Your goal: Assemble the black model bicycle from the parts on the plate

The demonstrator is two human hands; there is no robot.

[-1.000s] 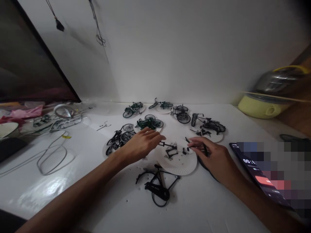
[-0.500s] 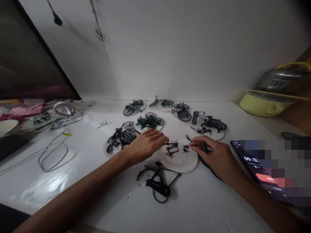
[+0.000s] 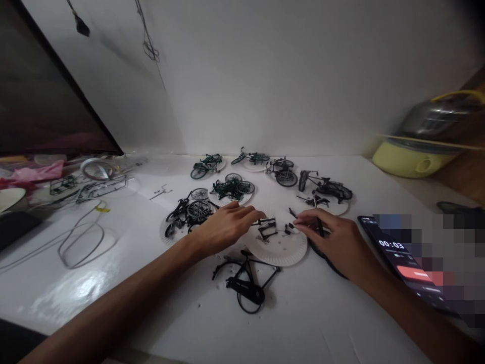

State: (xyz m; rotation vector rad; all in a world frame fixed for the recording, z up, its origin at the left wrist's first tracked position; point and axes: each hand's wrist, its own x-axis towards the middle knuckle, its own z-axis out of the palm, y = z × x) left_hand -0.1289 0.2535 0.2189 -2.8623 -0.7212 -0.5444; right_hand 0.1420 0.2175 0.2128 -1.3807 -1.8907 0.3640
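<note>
My left hand point(image 3: 227, 222) is closed, thumb and forefinger pinching a thin black model-bicycle part point(image 3: 264, 221) over a white paper plate point(image 3: 280, 255). My right hand point(image 3: 337, 235) is closed at the plate's right side, around a slim dark tool point(image 3: 320, 226) with a thin tip pointing up, perhaps a screwdriver. By its fingertips is a small black piece point(image 3: 291, 212); whether they grip it I cannot tell. Small dark parts point(image 3: 268, 232) lie on the plate. In front of it rests a black model bicycle frame point(image 3: 245, 285) with a ring-shaped fender.
Green and black model bicycles point(image 3: 233, 188) and parts on plates stand behind my hands. To the right lies a phone point(image 3: 394, 258) showing a timer, with a yellow-green cooker point(image 3: 413, 159) beyond. A grey cable point(image 3: 81, 227), tape roll point(image 3: 97, 169) and screen point(image 3: 45, 91) are left.
The view has shifted slightly. Both hands keep nearly the same pose, with the black part still pinched in my left fingers and the slim tool still in my right hand.
</note>
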